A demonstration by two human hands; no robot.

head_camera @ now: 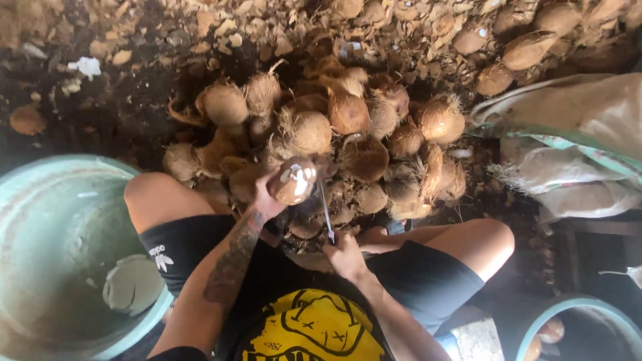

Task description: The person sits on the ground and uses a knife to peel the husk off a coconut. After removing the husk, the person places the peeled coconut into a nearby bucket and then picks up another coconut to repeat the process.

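My left hand [266, 200] gripped a part-peeled coconut [293, 180]. My right hand [344, 253] was closed on a knife [326, 212], blade at the coconut.

Husked coconuts [348, 134] lying piled on ground; pale green tub [40, 194] sitting left; sacks [575, 134] slumping right; second tub [575, 314] holding coconuts.

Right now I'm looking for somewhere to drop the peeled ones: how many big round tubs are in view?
2. One large pale green round tub sits at the lower left beside the person's knee; a second blue-rimmed round tub shows partly at the lower right corner. Others may lie outside the frame.
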